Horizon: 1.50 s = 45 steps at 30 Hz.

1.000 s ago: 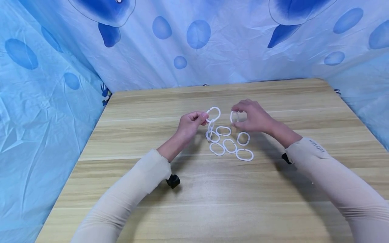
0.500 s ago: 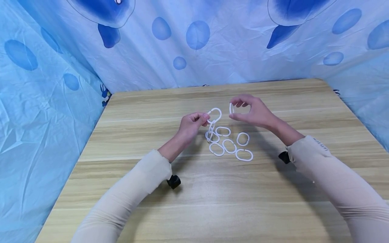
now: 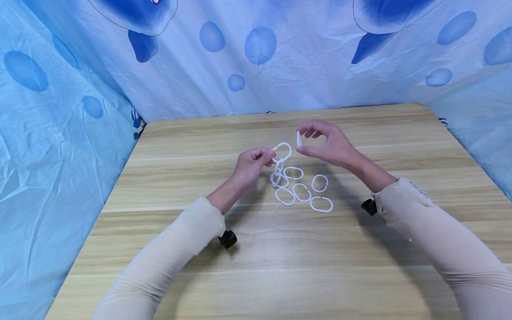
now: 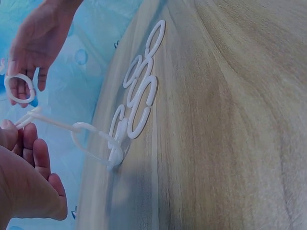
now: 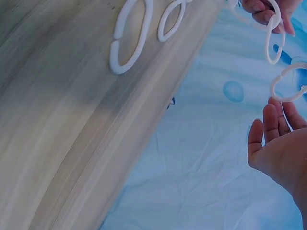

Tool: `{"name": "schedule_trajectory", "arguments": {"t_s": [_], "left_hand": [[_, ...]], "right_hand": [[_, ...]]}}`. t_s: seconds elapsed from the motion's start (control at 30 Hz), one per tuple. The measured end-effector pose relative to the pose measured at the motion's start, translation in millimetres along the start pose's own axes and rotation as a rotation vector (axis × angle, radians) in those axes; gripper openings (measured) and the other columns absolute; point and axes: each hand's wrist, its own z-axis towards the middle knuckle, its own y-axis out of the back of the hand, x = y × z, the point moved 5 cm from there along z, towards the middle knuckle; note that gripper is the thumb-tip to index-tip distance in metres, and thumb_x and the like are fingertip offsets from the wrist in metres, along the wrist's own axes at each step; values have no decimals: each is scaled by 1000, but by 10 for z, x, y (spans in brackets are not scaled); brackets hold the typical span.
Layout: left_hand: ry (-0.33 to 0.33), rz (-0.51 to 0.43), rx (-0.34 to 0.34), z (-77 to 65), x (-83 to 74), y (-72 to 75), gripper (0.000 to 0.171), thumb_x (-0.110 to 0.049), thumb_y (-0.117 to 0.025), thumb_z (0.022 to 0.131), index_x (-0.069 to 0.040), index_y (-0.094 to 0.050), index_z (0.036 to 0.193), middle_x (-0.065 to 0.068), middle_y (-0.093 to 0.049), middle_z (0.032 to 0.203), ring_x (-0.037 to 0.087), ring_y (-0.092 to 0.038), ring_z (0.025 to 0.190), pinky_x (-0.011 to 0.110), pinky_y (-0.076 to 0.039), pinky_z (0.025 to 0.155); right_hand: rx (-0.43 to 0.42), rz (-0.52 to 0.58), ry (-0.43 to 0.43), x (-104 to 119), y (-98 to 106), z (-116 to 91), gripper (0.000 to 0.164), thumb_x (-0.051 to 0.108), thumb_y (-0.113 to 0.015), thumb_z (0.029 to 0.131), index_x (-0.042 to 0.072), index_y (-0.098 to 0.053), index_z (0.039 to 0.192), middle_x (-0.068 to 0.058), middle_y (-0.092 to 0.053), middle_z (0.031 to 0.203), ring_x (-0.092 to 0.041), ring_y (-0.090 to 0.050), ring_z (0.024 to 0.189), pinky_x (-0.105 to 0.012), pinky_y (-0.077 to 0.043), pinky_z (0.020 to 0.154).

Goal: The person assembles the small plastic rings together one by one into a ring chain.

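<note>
My left hand [image 3: 250,165] pinches a white oval plastic chain link [image 3: 290,153] by its left side. From it a short chain of linked pieces [image 4: 82,146] hangs down to the tabletop. Higher and to the right, my right hand [image 3: 330,144] holds a single white link [image 3: 298,138] between thumb and fingertips, edge-on in the head view. The right wrist view shows a gap in the rim of this link [image 5: 274,91], apart from the chain. Several loose white links [image 3: 322,210] lie on the table below the hands.
The wood-grain table [image 3: 260,275] spreads under both arms. A blue patterned curtain [image 3: 296,84] hangs behind it and along the left side. Black wrist cameras [image 3: 228,239] sit under the beige sleeves.
My right hand has lifted its link and moved slightly left, closer to the left hand. That link has turned edge-on to the head view. The left hand has stayed nearly still.
</note>
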Motion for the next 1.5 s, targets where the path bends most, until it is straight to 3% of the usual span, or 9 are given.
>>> {"name": "schedule_trajectory", "arguments": {"t_s": [0.23,0.37,0.47,0.8,1.03,1.27,1.5], "left_hand": [[4,1,19,-9,16,1,23,-24,-64,93,-2,-70,94,1,-63,80,15,-58,83,46,-41,101],[-3,9,35,-12,13,-1,25,-23,-64,93,0,-70,97,2,-64,82,15,-58,83,45,-43,99],[-12,17,52,-13,10,-7,26,-21,-64,94,3,-69,101,2,-64,83,15,-57,84,41,-45,96],[-45,28,80,-27,2,-44,23,-22,-64,94,1,-70,98,2,-64,81,14,-58,83,29,-47,87],[-44,13,64,-33,14,-51,22,-18,-64,94,2,-69,98,-1,-62,75,12,-57,79,28,-47,84],[-57,4,58,-28,-10,-41,21,-18,-64,94,2,-69,96,4,-63,80,14,-57,82,28,-47,85],[-46,13,71,-35,11,-35,22,-19,-66,93,2,-70,98,0,-64,80,14,-57,82,29,-49,83]], "right_hand": [[1,4,25,283,-65,7,41,8,-77,79,1,-63,117,-14,-63,110,-22,-55,99,-36,-41,90],[8,10,49,514,-84,-4,40,5,-74,80,-5,-61,117,-20,-62,109,-28,-55,99,-39,-42,90],[11,34,60,539,-117,12,41,3,-75,79,-5,-61,116,-22,-62,109,-31,-55,99,-41,-42,91],[33,66,49,183,-247,94,43,12,-78,79,8,-64,119,-5,-63,112,-23,-55,102,-39,-41,91],[75,66,53,143,-280,83,43,16,-78,79,7,-64,119,-5,-63,111,-25,-55,101,-41,-40,92],[139,58,38,98,-345,49,42,17,-78,78,8,-64,117,-3,-63,113,-21,-55,99,-39,-41,92],[139,38,30,80,-374,49,42,21,-78,79,11,-65,117,0,-63,113,-16,-55,100,-41,-40,94]]}}
